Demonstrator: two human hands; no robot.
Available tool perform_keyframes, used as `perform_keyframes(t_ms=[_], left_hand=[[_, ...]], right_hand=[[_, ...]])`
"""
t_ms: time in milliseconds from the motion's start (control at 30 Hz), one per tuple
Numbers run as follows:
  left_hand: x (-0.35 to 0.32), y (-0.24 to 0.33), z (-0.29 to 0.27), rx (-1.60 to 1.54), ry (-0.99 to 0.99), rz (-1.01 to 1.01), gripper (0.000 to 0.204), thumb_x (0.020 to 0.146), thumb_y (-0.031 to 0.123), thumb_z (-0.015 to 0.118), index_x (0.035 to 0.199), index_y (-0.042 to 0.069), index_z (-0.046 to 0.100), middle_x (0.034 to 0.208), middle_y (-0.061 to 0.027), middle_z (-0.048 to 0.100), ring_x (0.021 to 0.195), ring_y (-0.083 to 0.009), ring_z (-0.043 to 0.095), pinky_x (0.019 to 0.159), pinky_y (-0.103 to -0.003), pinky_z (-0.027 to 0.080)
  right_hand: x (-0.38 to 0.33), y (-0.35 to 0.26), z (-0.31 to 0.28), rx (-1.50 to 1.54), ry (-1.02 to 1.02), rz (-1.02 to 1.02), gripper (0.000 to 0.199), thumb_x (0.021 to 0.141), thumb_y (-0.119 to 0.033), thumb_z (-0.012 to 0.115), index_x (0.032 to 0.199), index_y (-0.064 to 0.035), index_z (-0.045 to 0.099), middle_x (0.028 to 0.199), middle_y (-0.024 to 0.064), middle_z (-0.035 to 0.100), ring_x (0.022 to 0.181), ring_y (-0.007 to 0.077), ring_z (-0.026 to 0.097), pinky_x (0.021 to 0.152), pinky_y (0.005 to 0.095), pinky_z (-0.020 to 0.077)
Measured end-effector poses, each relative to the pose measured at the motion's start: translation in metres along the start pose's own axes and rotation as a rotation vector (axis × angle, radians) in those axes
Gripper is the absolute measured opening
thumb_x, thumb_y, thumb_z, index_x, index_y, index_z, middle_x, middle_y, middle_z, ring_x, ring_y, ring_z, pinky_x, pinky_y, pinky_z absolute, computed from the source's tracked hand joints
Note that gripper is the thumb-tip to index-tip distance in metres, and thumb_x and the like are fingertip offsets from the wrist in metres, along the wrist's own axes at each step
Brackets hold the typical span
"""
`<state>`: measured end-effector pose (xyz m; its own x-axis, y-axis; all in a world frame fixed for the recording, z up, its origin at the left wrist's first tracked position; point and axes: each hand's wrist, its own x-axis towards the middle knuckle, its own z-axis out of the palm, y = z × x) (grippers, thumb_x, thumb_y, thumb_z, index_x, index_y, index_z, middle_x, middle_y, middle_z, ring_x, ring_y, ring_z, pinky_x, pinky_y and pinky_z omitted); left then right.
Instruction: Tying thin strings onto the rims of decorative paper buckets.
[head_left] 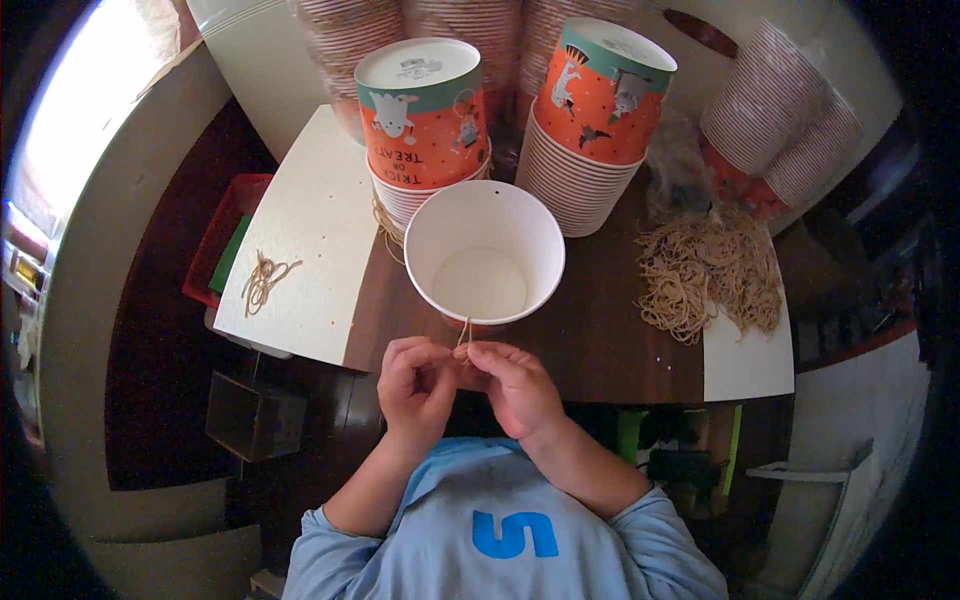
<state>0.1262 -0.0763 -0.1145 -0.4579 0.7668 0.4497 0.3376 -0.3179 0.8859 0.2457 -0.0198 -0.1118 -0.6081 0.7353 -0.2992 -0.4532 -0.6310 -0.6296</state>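
A white-lined paper bucket (484, 250) stands mouth up at the near edge of the table, with a small dark hole near its far rim. Thin tan cord (466, 332) runs from the bucket's near rim down to my fingers. My left hand (412, 385) pinches the cord between thumb and fingertips. Right beside it, my right hand (515, 385) also grips the cord, thumb against forefinger. Both hands meet just in front of the bucket, fingertips almost touching. How the cord is looped between them is too small to make out.
Behind the bucket stand two upside-down stacks of orange and green printed buckets (425, 120) (600, 110). A tangled heap of tan cords (712, 272) lies at the right, a few loose cords (266, 282) at the left. Plastic-wrapped bucket stacks (770, 105) stand farther back. A red crate (222, 235) sits at left.
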Motion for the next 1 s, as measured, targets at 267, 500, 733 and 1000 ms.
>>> perform_keyframes(t_ms=[267, 500, 733, 1000], left_hand=[[0.003, 0.006, -0.003, 0.157, -0.037, 0.105, 0.025, 0.071, -0.006, 0.069, 0.091, 0.003, 0.057, 0.093, -0.0059, 0.052, 0.064, -0.0058, 0.046, 0.051, -0.018, 0.037], [0.007, 0.012, -0.003, 0.257, -0.045, 0.153, 0.025, 0.069, -0.005, 0.071, 0.09, 0.003, 0.059, 0.09, -0.0096, 0.056, 0.066, -0.0111, 0.052, 0.053, -0.021, 0.042], [0.009, -0.001, -0.006, 0.263, 0.034, 0.256, 0.023, 0.07, -0.002, 0.072, 0.09, 0.005, 0.061, 0.087, -0.006, 0.056, 0.054, -0.0077, 0.046, 0.046, -0.02, 0.038], [0.007, 0.003, -0.009, 0.274, -0.024, 0.264, 0.022, 0.067, -0.002, 0.071, 0.086, 0.004, 0.062, 0.085, -0.0083, 0.056, 0.063, -0.0133, 0.054, 0.051, -0.024, 0.045]], right_hand=[[-0.003, -0.001, 0.004, -0.051, 0.045, 0.0, 0.019, 0.089, -0.016, 0.055, 0.1, -0.0042, 0.065, 0.094, 0.0047, 0.066, 0.082, 0.0117, 0.059, 0.076, 0.0276, 0.0484], [-0.004, 0.0, 0.003, -0.102, 0.057, -0.038, 0.02, 0.088, -0.017, 0.056, 0.1, -0.0039, 0.065, 0.094, 0.0044, 0.066, 0.082, 0.0112, 0.059, 0.075, 0.0268, 0.0488], [-0.005, -0.001, 0.004, -0.158, 0.087, -0.067, 0.019, 0.087, -0.015, 0.056, 0.098, -0.0028, 0.066, 0.092, 0.004, 0.066, 0.08, 0.01, 0.057, 0.073, 0.0255, 0.0472], [-0.005, -0.002, 0.003, -0.13, 0.062, -0.025, 0.02, 0.087, -0.014, 0.055, 0.098, -0.0022, 0.066, 0.093, 0.0045, 0.066, 0.078, 0.0101, 0.057, 0.074, 0.0257, 0.0476]])
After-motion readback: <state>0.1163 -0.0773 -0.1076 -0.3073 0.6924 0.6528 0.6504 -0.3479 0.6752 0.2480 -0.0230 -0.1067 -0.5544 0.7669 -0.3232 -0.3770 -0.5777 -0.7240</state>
